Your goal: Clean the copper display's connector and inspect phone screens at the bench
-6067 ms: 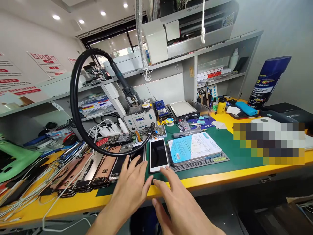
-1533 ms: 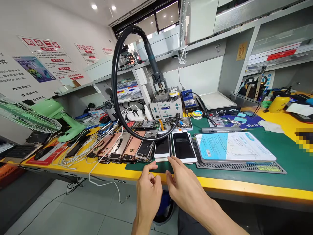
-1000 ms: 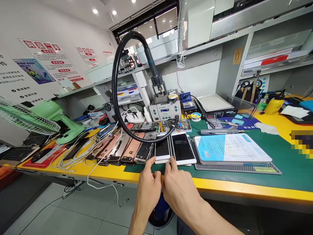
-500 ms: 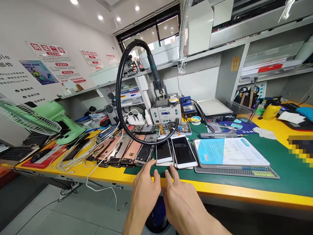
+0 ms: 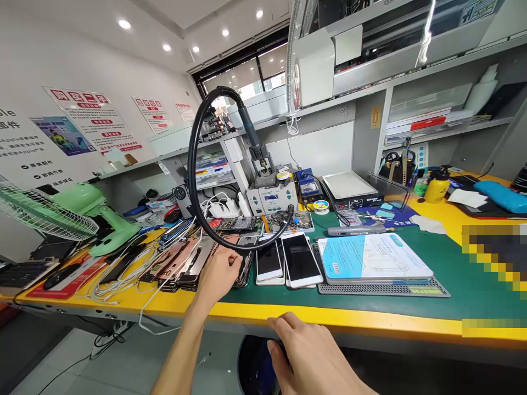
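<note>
Nearest, the right hand (image 5: pixel 307 345) is half open before the front edge of the yellow counter (image 5: pixel 358 317), thumb apart from loosely bent fingers, with nothing visible in its grasp. Farther in, the left hand (image 5: pixel 220 274) is over the dark, silver-edged stack of flat phone parts (image 5: pixel 246 267) left of the counter's middle, its fingers curled; whether they grip or touch a piece cannot be told. That stack's long axis runs from the front edge toward the back, far end leaning right.

Just right of it lie a smaller white-framed, black-screened phone (image 5: pixel 269 266) and a larger white-framed, black-screened phone (image 5: pixel 302 260), side by side, long axes pointing backward, the larger one's far end slanting left. Behind them, a black, ribbed hose (image 5: pixel 192 164) loops beside a grey, box-shaped control station (image 5: pixel 269 200).
</note>
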`<act>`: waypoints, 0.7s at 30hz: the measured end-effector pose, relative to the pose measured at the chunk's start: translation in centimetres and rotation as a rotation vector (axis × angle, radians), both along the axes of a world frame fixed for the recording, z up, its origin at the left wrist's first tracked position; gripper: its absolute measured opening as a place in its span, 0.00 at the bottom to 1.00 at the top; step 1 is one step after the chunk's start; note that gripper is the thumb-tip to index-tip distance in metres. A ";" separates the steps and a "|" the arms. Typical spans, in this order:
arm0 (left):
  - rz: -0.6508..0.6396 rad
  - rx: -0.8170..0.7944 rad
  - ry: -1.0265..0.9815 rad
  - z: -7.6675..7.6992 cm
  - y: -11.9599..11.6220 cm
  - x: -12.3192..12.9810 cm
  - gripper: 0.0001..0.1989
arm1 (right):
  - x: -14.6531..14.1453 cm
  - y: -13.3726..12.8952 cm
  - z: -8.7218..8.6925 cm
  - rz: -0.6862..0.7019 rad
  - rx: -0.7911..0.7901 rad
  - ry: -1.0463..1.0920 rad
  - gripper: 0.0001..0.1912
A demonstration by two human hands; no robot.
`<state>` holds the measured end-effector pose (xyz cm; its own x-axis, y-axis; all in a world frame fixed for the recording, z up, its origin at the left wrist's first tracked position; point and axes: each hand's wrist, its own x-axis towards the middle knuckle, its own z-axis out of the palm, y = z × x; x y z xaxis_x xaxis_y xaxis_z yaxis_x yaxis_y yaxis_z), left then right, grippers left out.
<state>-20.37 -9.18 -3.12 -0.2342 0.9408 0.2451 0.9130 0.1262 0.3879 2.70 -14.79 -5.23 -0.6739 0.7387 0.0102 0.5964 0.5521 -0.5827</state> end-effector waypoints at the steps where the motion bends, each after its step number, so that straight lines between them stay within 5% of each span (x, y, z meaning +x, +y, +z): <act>1: -0.007 -0.013 -0.026 0.3 -0.2 -0.3 0.13 | 0.1 0.0 -0.1 -0.009 -0.008 0.048 0.13; 9: 0.023 -0.026 -0.127 2.5 -2.2 -1.7 0.11 | -1.4 -0.1 -1.9 -0.145 -0.321 0.439 0.14; 14: 0.045 -0.011 -0.190 2.2 -3.3 -2.8 0.13 | -2.9 -0.4 -3.2 -0.123 -0.481 0.527 0.13; 21: 0.077 0.048 -0.343 1.2 -4.3 -4.8 0.15 | -8.5 1.7 -2.1 -0.183 -1.084 0.890 0.14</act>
<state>-25.18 -13.44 -1.88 -0.3800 0.9066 0.1835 0.7172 0.1635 0.6774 -5.83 -13.13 -7.38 -0.6383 0.7295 -0.2459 -0.1763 -0.4495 -0.8757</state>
